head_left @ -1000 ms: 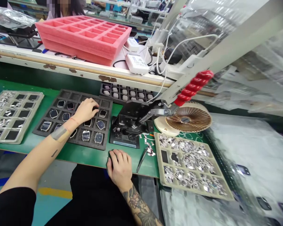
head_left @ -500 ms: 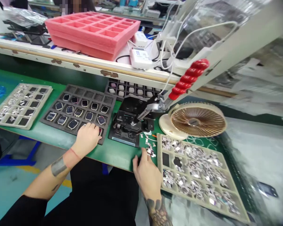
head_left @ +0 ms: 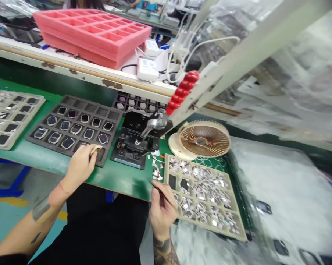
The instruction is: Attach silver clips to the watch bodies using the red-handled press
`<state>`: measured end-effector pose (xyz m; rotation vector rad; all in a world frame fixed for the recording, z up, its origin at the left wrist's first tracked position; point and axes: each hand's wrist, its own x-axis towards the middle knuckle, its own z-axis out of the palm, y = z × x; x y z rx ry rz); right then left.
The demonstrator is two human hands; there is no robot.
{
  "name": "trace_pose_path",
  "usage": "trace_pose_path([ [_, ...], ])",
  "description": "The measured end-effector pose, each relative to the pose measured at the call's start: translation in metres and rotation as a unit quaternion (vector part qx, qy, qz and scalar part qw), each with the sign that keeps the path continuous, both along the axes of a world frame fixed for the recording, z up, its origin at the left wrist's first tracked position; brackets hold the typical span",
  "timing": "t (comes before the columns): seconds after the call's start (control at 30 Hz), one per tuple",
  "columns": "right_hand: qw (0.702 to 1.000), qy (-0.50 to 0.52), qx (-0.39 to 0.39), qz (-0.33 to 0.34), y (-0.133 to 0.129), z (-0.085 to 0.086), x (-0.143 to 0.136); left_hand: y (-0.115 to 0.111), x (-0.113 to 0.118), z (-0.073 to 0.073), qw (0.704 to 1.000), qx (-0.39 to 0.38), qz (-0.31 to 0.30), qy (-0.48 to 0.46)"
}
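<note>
My left hand (head_left: pixel 82 162) is closed on a small watch case (head_left: pixel 95 149), lifted just above the front right corner of the dark foam tray (head_left: pixel 36 139). Other watch cases with dark faces lie in that tray's compartments. My right hand (head_left: pixel 163 206) is closed around a thin dark tool, perhaps tweezers (head_left: pixel 160 191), its tip near small shiny pieces (head_left: pixel 157 173) on the green table. Beside that hand is a pale compartment tray (head_left: pixel 210 230) full of small silvery pieces. Between the hands stands a black press (head_left: pixel 132 143) with a red handle (head_left: pixel 182 92).
A round fan (head_left: pixel 204 141) stands behind the pale tray. At the left is another pale tray (head_left: pixel 10 141). A pink foam tray stack (head_left: pixel 110 49) and white boxes (head_left: pixel 147 69) sit on the shelf above. Plastic-wrapped material (head_left: pixel 287 176) lies at the right.
My left hand has raised the watch case out of its compartment. My right hand has turned and now shows the thin tool between its fingers. The view has shifted to the right.
</note>
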<state>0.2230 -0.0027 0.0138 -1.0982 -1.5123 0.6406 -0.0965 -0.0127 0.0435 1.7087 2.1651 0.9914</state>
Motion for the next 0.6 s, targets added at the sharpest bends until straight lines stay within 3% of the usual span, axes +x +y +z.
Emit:
trace_pose_path([
  [0.07, 0.999, 0.028, 0.02, -0.019, 0.001, 0.006, -0.005, -0.005, 0.015, -0.004, 0.978, 0.035, -0.016, -0.204],
  [0.13, 0.997, 0.072, 0.017, -0.03, 0.004, 0.011, -0.011, -0.005, 0.04, -0.008, 0.92, 0.02, -0.064, -0.387],
  [0.23, 0.994, 0.107, -0.009, -0.02, 0.009, 0.014, -0.024, 0.005, 0.082, -0.023, 0.843, -0.023, -0.115, -0.525],
  [0.3, 0.993, 0.117, -0.025, 0.004, 0.011, 0.011, -0.033, 0.013, 0.101, -0.037, 0.824, -0.04, -0.119, -0.552],
  [0.4, 0.993, 0.117, -0.029, 0.017, 0.01, 0.0, -0.043, 0.02, 0.109, -0.054, 0.828, -0.059, -0.125, -0.543],
  [0.6, 0.995, 0.093, -0.019, 0.019, 0.009, -0.019, -0.05, 0.014, 0.102, -0.059, 0.841, -0.081, -0.151, -0.513],
])
